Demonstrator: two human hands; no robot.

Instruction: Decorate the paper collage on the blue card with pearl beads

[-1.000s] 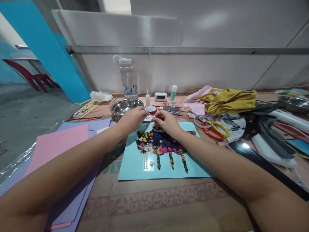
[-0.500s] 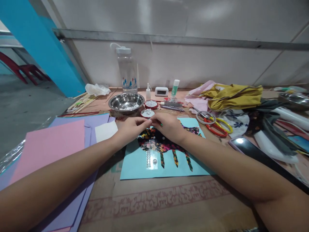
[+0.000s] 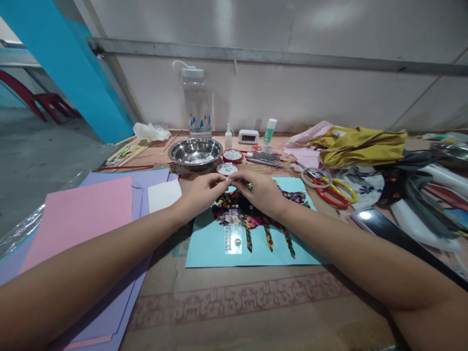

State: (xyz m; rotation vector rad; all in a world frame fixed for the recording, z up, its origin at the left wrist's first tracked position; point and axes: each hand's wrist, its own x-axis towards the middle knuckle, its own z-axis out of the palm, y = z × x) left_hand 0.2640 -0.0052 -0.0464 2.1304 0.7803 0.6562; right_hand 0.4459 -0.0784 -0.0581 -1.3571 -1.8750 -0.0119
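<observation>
My left hand (image 3: 203, 195) and my right hand (image 3: 261, 192) meet at the fingertips over the top of a light blue sheet (image 3: 208, 248). Both are closed in a pinch on a small, shiny, whitish piece (image 3: 229, 180), too small to tell its kind. Below my right hand lies a dark floral cut-out (image 3: 252, 222) with several narrow strips hanging from it, partly hidden by the hand. A clear strip of stick-on pearls (image 3: 234, 234) rests across its lower left part. Just beyond my fingertips is a small round dish (image 3: 227, 168) holding shiny bits.
Behind stand a steel bowl (image 3: 195, 151), a water bottle (image 3: 197, 107), a glue bottle (image 3: 228, 138), a small digital clock (image 3: 248, 137) and a glue stick (image 3: 269, 131). Pink paper (image 3: 91, 214) lies left. Scissors (image 3: 331, 190), a phone (image 3: 387, 229) and yellow cloth (image 3: 365, 146) lie right.
The view has shifted slightly, so everything sits a little farther right. My hands stay together at the fingertips, and the small whitish piece between them now shows more clearly.
</observation>
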